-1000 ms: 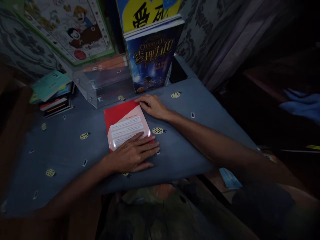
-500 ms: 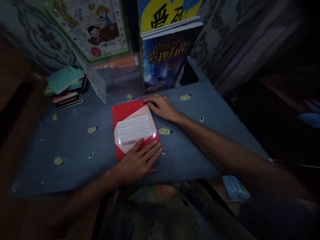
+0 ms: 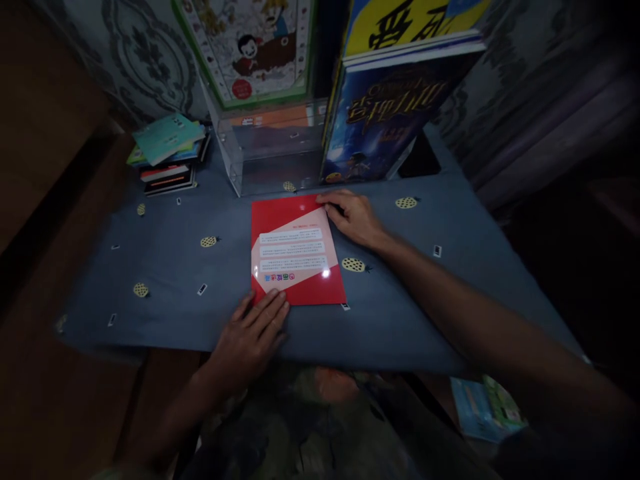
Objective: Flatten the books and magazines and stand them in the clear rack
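Left hand point(image 3: 254, 333), spread flat, hides the red booklet's point(image 3: 315, 291) seven-o'clock corner; right hand point(image 3: 353, 217) curls on its one-o'clock corner, pinch unclear. Beyond, a blue book point(image 3: 385, 137) half-hides a yellow book point(image 3: 367, 30).

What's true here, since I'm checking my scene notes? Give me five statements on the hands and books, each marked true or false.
1. The right hand is at a far corner of the red booklet. True.
2. The left hand is at the booklet's far edge. False: it is at the near edge.
3. A small stack of books sits left of the clear stand. True.
4. The red booklet stands upright. False: it lies flat on the blue tablecloth.
5. The dark blue book is right of the green-bordered book. True.
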Motion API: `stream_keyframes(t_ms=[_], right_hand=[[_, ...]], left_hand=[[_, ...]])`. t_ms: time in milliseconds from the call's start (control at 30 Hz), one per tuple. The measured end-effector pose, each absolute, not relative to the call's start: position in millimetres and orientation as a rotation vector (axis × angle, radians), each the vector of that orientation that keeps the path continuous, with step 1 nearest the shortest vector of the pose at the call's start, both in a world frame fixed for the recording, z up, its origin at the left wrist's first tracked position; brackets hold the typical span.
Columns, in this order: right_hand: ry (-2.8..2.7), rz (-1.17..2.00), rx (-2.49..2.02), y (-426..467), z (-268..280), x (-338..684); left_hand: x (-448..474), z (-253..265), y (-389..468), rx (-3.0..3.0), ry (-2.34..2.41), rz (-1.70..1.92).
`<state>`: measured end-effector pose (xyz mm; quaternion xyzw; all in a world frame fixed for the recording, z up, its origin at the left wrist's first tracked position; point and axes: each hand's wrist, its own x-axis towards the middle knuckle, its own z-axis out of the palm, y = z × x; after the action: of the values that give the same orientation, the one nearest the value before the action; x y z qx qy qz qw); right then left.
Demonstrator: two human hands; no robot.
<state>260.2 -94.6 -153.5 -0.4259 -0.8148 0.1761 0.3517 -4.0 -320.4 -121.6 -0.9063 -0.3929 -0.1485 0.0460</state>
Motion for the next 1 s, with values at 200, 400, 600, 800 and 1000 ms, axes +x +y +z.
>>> stream_keyframes(t_ms=[200,400,600,800,1000], right_hand=[[-2.151,0.381,-1.01,-133.2,-134.0,233.8],[-2.523,1.046,-0.451,-228.7,-106.7,179.2],[-2.689,1.047,-0.437,-218.8,-110.7,165.8],[-2.77,0.812,-0.471,-174.9,-120.3,153.7],[-2.755,0.647,-0.632,-123.7,-126.6,148.4]], left_hand=[[-12.1,-127.0,-334.9,-2.599,-1.426,-0.591],[-8.4,-127.7,-336.9,-2.49,-1.502,-0.632],[-6.1,-125.0,-334.5,-2.46,-1.527,-0.666],[-7.0,-125.0,-332.7,-2.479,-1.517,-0.664],[-6.8,-120.6,-332.0,-2.466,-1.493,-0.697]])
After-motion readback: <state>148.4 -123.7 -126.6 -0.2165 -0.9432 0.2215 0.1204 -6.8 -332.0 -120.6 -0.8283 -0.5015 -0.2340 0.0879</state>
